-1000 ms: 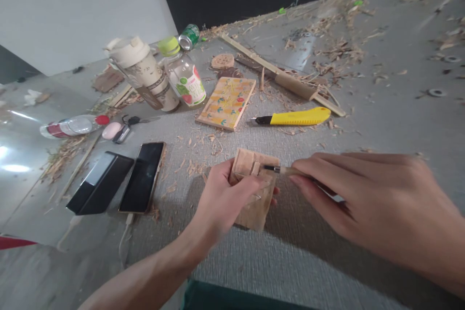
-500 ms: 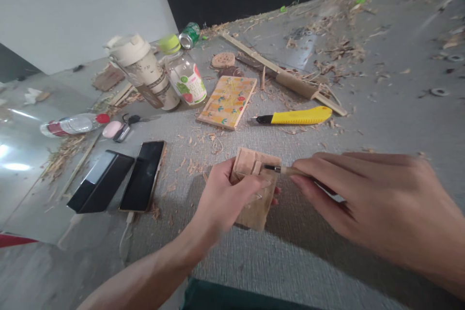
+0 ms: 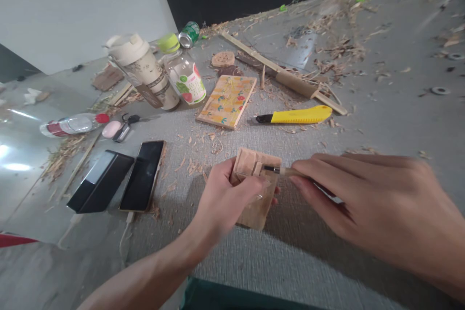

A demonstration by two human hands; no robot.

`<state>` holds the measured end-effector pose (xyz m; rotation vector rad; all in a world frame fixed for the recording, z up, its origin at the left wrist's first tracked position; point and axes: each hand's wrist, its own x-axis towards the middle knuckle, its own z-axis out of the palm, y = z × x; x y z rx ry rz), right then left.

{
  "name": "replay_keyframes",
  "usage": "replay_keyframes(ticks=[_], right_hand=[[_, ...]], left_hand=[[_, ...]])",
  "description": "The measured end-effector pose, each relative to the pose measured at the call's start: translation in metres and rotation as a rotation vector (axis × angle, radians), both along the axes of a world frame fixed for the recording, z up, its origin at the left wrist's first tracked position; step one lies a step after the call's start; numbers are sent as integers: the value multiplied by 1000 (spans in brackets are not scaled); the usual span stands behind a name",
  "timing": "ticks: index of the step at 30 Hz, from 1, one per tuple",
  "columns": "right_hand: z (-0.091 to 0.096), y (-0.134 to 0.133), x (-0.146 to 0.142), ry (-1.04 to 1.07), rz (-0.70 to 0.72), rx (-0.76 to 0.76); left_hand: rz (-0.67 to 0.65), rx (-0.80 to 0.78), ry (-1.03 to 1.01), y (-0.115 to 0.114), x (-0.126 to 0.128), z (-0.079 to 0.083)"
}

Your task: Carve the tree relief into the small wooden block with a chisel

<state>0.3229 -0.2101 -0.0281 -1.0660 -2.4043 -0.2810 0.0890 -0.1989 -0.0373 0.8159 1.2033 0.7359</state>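
A pale wooden block (image 3: pixel 254 213) with carved grooves rests on the grey textured mat (image 3: pixel 290 261) near the front. My left hand (image 3: pixel 225 201) is wrapped round the block's left side, thumb across its top. A thin carving tool (image 3: pixel 281 170) with a dark metal tip lies pinched in the fingers of my right hand (image 3: pixel 366 203); its tip touches the block's upper face.
A yellow utility knife (image 3: pixel 296 116) lies behind the block. Beside it are a patterned board (image 3: pixel 227 101), a juice bottle (image 3: pixel 185 77), a lidded cup (image 3: pixel 143 72), two phones (image 3: pixel 119 179), keys, a lying water bottle (image 3: pixel 70 126). Wood shavings and bamboo strips (image 3: pixel 283 75) litter the back.
Almost nothing has changed; both hands stay on the block and tool, with only a slight shift of the view.
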Motion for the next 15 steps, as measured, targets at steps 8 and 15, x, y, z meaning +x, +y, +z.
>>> replay_keyframes(ticks=[8, 15], right_hand=[[2, -3, -4, 45, 6, -64], [3, -6, -6, 64, -2, -91]], left_hand=[[17, 44, 25, -3, 2, 2], [-11, 105, 63, -4, 2, 5]])
